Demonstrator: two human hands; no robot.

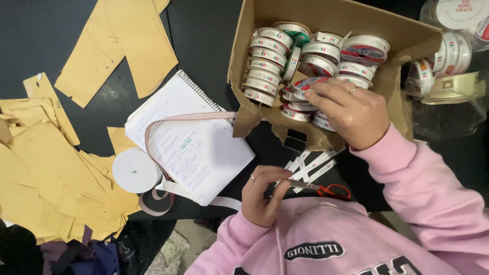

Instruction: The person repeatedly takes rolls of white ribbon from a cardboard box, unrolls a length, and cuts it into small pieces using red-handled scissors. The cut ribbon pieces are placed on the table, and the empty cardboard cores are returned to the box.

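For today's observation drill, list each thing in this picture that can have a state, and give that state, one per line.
Cardboard box: open, flaps torn, packed with ribbon spools.
Spiral notebook: open, lying flat.
Measuring tape: unrolled, draped across the notebook.
White ribbon roll: wound, lying flat.
Scissors: blades closed, on the table.
Right hand: gripping a spool in the box.
Left hand: pinching ribbon strips.

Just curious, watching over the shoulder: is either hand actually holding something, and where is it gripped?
The left hand pinches white ribbon strips at their near ends. The right hand grips a ribbon spool by its rim in the cardboard box.
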